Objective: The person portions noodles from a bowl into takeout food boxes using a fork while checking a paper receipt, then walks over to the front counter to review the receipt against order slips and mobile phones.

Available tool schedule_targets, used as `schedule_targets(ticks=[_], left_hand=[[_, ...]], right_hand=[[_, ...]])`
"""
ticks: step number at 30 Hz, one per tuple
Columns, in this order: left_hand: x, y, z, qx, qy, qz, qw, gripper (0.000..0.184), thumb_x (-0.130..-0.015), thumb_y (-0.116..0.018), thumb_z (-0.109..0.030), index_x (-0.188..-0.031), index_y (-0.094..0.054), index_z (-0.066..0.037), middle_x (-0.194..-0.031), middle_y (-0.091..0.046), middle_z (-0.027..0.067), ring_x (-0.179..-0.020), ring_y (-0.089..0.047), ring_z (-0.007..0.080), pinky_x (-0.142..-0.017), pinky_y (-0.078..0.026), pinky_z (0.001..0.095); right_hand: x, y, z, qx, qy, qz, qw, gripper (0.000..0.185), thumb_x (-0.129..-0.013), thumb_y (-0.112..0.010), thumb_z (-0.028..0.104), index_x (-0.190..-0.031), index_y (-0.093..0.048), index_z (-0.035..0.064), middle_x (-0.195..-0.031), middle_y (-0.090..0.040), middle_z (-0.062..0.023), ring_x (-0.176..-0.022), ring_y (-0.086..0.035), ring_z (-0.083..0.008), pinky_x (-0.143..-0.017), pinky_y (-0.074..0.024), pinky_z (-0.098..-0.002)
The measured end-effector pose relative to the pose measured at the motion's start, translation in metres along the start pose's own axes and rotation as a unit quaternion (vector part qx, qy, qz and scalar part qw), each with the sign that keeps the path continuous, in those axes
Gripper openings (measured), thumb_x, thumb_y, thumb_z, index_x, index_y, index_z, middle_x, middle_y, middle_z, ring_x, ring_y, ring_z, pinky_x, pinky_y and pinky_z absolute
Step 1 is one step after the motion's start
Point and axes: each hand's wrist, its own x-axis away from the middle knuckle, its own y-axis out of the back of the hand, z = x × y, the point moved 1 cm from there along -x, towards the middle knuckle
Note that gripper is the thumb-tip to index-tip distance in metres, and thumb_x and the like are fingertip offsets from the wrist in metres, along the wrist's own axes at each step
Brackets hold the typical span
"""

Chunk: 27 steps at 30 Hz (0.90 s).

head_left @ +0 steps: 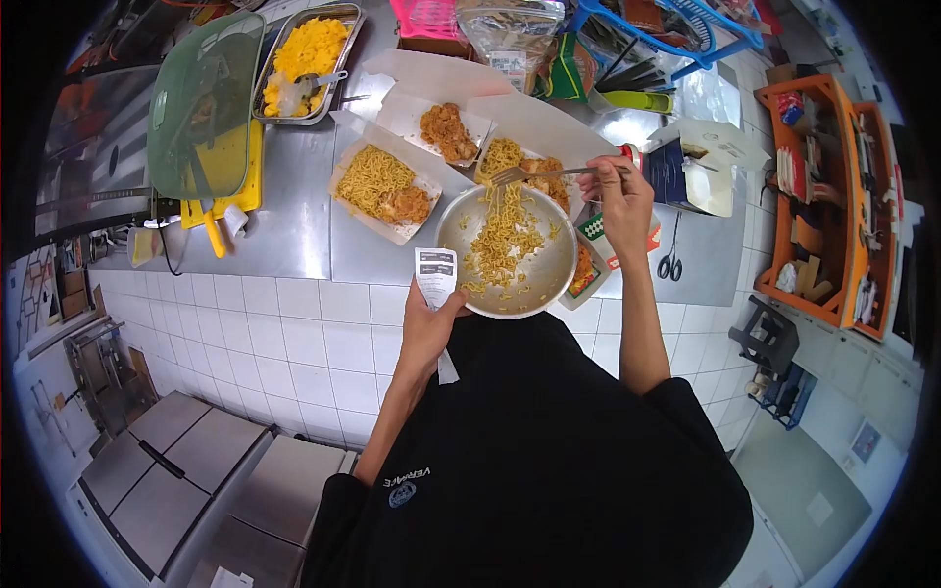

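My left hand (429,323) grips the near left rim of a metal bowl (554,269) and holds a printed paper slip (436,274) beside it. Noodles (505,240) lie in the bowl. My right hand (623,201) is closed round a fork (559,173), whose tines touch noodles at the bowl's far edge. Just beyond is an open paper box (534,120) with noodles and fried chicken (544,178), partly hidden by the fork and bowl. Left of the bowl, another box holds noodles (374,183) and chicken (407,205). A third portion of fried chicken (448,131) sits in a box behind.
A tray of yellow food (312,51) stands at the back left, near a green lid (204,108) and yellow board (247,171). On the right are a dark blue box (676,171), scissors (670,263), a blue basket (720,49) and an orange shelf (823,196).
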Motion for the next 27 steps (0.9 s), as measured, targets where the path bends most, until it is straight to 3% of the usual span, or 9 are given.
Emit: schedule_targets(ticks=[7, 9, 11, 18, 20, 21, 23, 26, 27], left_hand=[[-0.006, -0.004, 0.005, 0.018, -0.026, 0.011, 0.999, 0.04, -0.087, -0.062, -0.001, -0.123, -0.044, 0.0, -0.106, -0.061, 0.0095, -0.092, -0.063, 0.0172, -0.077, -0.056, 0.0315], [-0.005, -0.003, 0.007, 0.025, -0.046, 0.014, 0.999, 0.04, -0.087, -0.062, -0.001, -0.123, -0.044, 0.0, -0.106, -0.061, 0.0096, -0.092, -0.063, 0.0173, -0.077, -0.056, 0.0314], [-0.007, -0.006, 0.003, 0.018, -0.041, 0.02, 0.999, 0.041, -0.087, -0.062, -0.001, -0.123, -0.044, 0.001, -0.106, -0.061, 0.0097, -0.093, -0.063, 0.0174, -0.076, -0.057, 0.0314], [-0.005, -0.006, -0.008, -0.009, -0.002, 0.02, 1.0, 0.042, -0.085, -0.062, -0.002, -0.122, -0.045, 0.0, -0.106, -0.061, 0.0093, -0.094, -0.062, 0.018, -0.079, -0.057, 0.0329], [-0.004, -0.006, -0.012, 0.001, 0.033, 0.029, 0.999, 0.044, -0.085, -0.062, -0.003, -0.124, -0.043, -0.002, -0.105, -0.061, 0.0095, -0.088, -0.065, 0.0178, -0.061, -0.054, 0.0267], [-0.004, -0.006, -0.016, 0.002, 0.031, 0.029, 0.999, 0.044, -0.085, -0.062, -0.003, -0.124, -0.043, -0.002, -0.105, -0.061, 0.0095, -0.088, -0.065, 0.0178, -0.061, -0.054, 0.0267], [-0.005, -0.006, -0.021, 0.01, 0.076, 0.042, 0.996, 0.046, -0.085, -0.062, -0.004, -0.125, -0.041, -0.004, -0.104, -0.061, 0.0102, -0.078, -0.068, 0.0172, -0.043, -0.04, 0.0201], [-0.013, -0.009, -0.015, 0.038, 0.063, 0.046, 0.996, 0.045, -0.085, -0.062, -0.006, -0.125, -0.04, -0.005, -0.103, -0.062, 0.0105, -0.068, -0.068, 0.0165, -0.037, -0.026, 0.0181], [-0.015, -0.009, -0.017, 0.038, 0.063, 0.046, 0.996, 0.045, -0.085, -0.062, -0.006, -0.125, -0.04, -0.005, -0.103, -0.062, 0.0105, -0.068, -0.068, 0.0165, -0.037, -0.026, 0.0181]], right_hand=[[0.012, 0.012, 0.018, 0.007, -0.013, -0.031, 0.999, 0.021, -0.1, -0.051, 0.016, -0.097, -0.063, -0.0013, -0.077, -0.065, -0.0078, -0.066, -0.06, -0.0111, -0.06, -0.0503, -0.0239], [0.02, 0.019, 0.018, 0.027, -0.016, 0.0, 0.999, 0.019, -0.099, -0.052, 0.014, -0.096, -0.063, -0.001, -0.078, -0.065, -0.0068, -0.067, -0.06, -0.0106, -0.063, -0.0492, -0.0232], [0.028, 0.021, 0.015, 0.114, -0.05, 0.124, 0.984, 0.018, -0.098, -0.053, 0.013, -0.095, -0.064, -0.0015, -0.078, -0.066, -0.0056, -0.07, -0.06, -0.01, -0.066, -0.0497, -0.0234], [0.029, 0.03, -0.016, 0.069, -0.012, 0.036, 0.997, 0.021, -0.098, -0.055, 0.016, -0.097, -0.064, -0.0028, -0.084, -0.068, -0.0087, -0.076, -0.064, -0.0139, -0.071, -0.051, -0.0259], [0.027, 0.033, -0.029, 0.052, -0.006, 0.018, 0.998, 0.02, -0.098, -0.055, 0.016, -0.097, -0.064, -0.0016, -0.085, -0.07, -0.0092, -0.077, -0.065, -0.0135, -0.071, -0.0504, -0.0254], [0.025, 0.035, -0.032, 0.035, 0.001, -0.001, 0.999, 0.02, -0.098, -0.055, 0.017, -0.098, -0.064, -0.0004, -0.086, -0.071, -0.0096, -0.078, -0.065, -0.0131, -0.071, -0.0497, -0.0249], [0.021, 0.037, -0.036, 0.012, -0.001, -0.02, 1.0, 0.021, -0.098, -0.054, 0.019, -0.099, -0.064, -0.0003, -0.086, -0.071, -0.01, -0.077, -0.065, -0.0128, -0.07, -0.0492, -0.0248], [0.014, 0.036, -0.041, 0.0, -0.009, -0.059, 0.998, 0.024, -0.099, -0.053, 0.022, -0.099, -0.064, -0.0003, -0.086, -0.071, -0.0104, -0.076, -0.064, -0.012, -0.07, -0.0486, -0.0246], [0.01, 0.036, -0.043, 0.013, -0.014, -0.079, 0.997, 0.026, -0.1, -0.052, 0.023, -0.1, -0.063, -0.0004, -0.087, -0.071, -0.0105, -0.075, -0.063, -0.0116, -0.07, -0.0485, -0.0245]])
